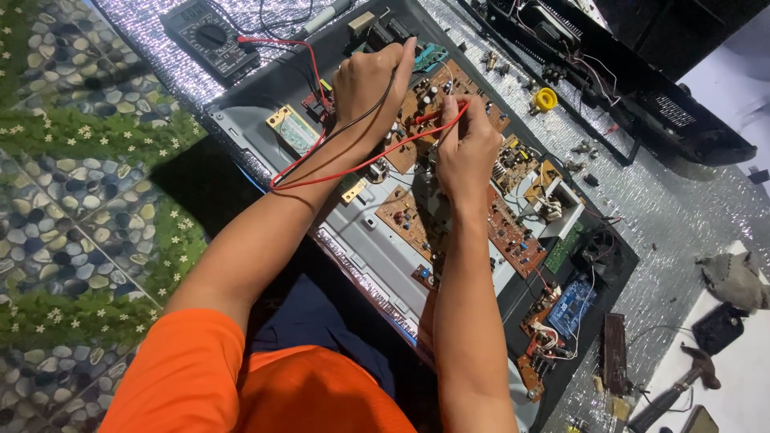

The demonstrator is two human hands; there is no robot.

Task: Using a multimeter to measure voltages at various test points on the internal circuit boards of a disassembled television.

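- A yellow tape roll [545, 99] lies beyond the brown circuit board [437, 96].
- My left hand [370, 76] pinches the black probe lead [353, 120].
- My right hand [465, 148] grips the red probe [429, 117], touching the board.

Pebble-and-grass patterned floor covering [72, 184], glittery silver mat [682, 200], perhaps white tabletop [746, 385] at right

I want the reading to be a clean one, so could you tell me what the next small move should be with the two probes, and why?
Probably hold both tips steady and glance at the multimeter. The right hand presses the red probe onto the brown circuit board, the left hand holds the black lead nearby, and both leads run to the meter.
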